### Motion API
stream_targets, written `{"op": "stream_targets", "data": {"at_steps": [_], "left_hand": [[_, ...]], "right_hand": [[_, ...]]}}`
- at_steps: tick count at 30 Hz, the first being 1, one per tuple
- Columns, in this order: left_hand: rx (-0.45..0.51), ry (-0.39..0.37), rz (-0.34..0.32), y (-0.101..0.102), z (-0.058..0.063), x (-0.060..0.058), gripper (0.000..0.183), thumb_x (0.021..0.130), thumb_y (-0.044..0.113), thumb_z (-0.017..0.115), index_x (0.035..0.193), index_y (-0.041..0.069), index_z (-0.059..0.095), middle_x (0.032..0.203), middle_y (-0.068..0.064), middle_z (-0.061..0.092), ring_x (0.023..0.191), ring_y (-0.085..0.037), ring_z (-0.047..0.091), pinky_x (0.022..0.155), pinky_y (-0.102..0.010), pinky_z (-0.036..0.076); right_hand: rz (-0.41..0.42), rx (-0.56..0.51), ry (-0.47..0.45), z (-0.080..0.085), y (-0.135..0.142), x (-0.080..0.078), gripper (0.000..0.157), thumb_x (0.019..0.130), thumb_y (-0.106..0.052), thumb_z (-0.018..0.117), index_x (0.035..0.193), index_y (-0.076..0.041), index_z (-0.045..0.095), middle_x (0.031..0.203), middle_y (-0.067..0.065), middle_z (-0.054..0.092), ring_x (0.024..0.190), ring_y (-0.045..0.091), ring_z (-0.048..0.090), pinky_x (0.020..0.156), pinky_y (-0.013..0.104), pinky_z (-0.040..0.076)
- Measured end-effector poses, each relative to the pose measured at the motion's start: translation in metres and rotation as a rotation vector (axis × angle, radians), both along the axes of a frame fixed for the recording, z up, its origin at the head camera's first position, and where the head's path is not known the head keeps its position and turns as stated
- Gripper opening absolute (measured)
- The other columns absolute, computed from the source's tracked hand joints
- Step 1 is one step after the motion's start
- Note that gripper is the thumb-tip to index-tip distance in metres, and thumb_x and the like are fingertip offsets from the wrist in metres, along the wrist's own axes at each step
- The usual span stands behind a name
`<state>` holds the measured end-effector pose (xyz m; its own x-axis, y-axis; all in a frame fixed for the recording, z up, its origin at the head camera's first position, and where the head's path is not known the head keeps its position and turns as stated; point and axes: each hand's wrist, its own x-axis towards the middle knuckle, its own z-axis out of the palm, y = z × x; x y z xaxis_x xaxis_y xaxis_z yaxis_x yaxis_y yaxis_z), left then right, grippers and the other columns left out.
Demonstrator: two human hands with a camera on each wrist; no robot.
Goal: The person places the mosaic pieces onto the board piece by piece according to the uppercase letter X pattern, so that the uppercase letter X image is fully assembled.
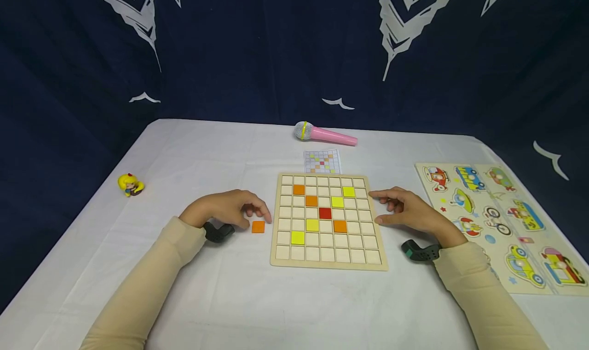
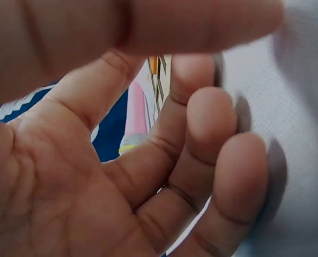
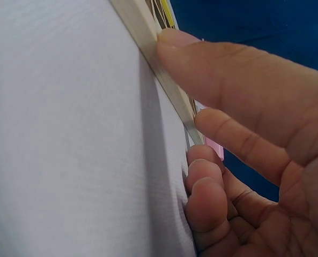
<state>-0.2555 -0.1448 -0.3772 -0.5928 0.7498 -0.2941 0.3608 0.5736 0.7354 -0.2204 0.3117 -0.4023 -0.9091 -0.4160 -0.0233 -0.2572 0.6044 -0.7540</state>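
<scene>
A wooden grid board (image 1: 329, 266) lies flat on the table. One red tile (image 1: 325, 213) sits near its middle, with three orange tiles and several yellow tiles (image 1: 337, 202) in other squares. A loose orange tile (image 1: 258, 227) rests on the cloth left of the board. Just behind that tile is my left hand (image 1: 232, 206), its fingers loosely bent and nothing held. In the left wrist view its fingertips are close to the cloth. My right hand (image 1: 407, 212) touches the board's right edge with thumb and forefinger, the other fingers bent beside it.
A printed pattern card (image 1: 322, 160) lies behind the board, and a pink toy microphone (image 1: 329, 134) behind that. At the right is a vehicle picture puzzle board (image 1: 478, 196), partly under the right forearm. A small yellow-haired figurine (image 1: 131, 184) stands at the left.
</scene>
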Motion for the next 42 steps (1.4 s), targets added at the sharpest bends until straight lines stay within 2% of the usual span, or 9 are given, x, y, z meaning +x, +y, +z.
{"op": "stream_targets", "data": {"at_steps": [6,18,25,31,37,42], "left_hand": [[-0.034,0.033,0.012,0.000,0.001,0.002,0.040,0.079,-0.012,0.069,0.109,0.010,0.081,0.105,0.001,0.067,0.098,-0.016,0.055,0.088,-0.029,0.047],[-0.072,0.099,0.085,-0.004,0.002,0.001,0.026,0.081,-0.001,0.087,0.101,0.014,0.079,0.092,0.002,0.060,0.087,-0.016,0.054,0.083,-0.031,0.047],[-0.026,0.128,0.115,-0.004,-0.002,-0.002,0.020,0.081,0.009,0.092,0.096,0.012,0.079,0.086,0.002,0.062,0.075,-0.014,0.053,0.074,-0.028,0.045],[0.053,0.174,0.146,0.000,-0.003,-0.001,0.020,0.080,0.013,0.092,0.094,0.011,0.077,0.082,0.003,0.063,0.069,-0.013,0.051,0.068,-0.026,0.043],[0.142,0.247,0.185,0.011,0.001,0.004,0.018,0.079,0.011,0.086,0.094,0.011,0.077,0.076,0.008,0.067,0.063,-0.011,0.054,0.062,-0.024,0.043],[0.169,0.306,0.194,0.025,0.005,0.012,0.021,0.078,0.013,0.087,0.096,0.011,0.076,0.075,0.010,0.069,0.063,-0.011,0.056,0.061,-0.024,0.044]], "right_hand": [[0.009,-0.014,0.005,0.000,0.000,0.000,0.061,0.091,-0.004,0.086,0.145,0.009,0.061,0.114,0.013,0.058,0.090,0.018,0.048,0.075,0.023,0.044],[0.001,-0.005,-0.004,0.000,0.000,0.000,0.061,0.091,-0.005,0.086,0.146,0.008,0.061,0.114,0.012,0.058,0.090,0.018,0.047,0.076,0.023,0.043],[0.001,-0.009,-0.002,-0.001,0.001,0.000,0.061,0.091,-0.005,0.086,0.146,0.008,0.061,0.115,0.013,0.058,0.091,0.019,0.047,0.076,0.023,0.043],[-0.003,-0.013,-0.008,-0.002,0.001,0.000,0.062,0.091,-0.006,0.086,0.146,0.008,0.061,0.115,0.013,0.058,0.091,0.019,0.048,0.076,0.023,0.043],[0.000,-0.012,-0.007,-0.002,0.000,0.000,0.061,0.092,-0.006,0.086,0.146,0.008,0.061,0.115,0.013,0.058,0.091,0.019,0.047,0.076,0.023,0.043],[-0.003,-0.006,-0.006,-0.002,0.001,0.000,0.061,0.092,-0.006,0.086,0.146,0.009,0.060,0.115,0.013,0.058,0.091,0.019,0.047,0.076,0.023,0.043]]}}
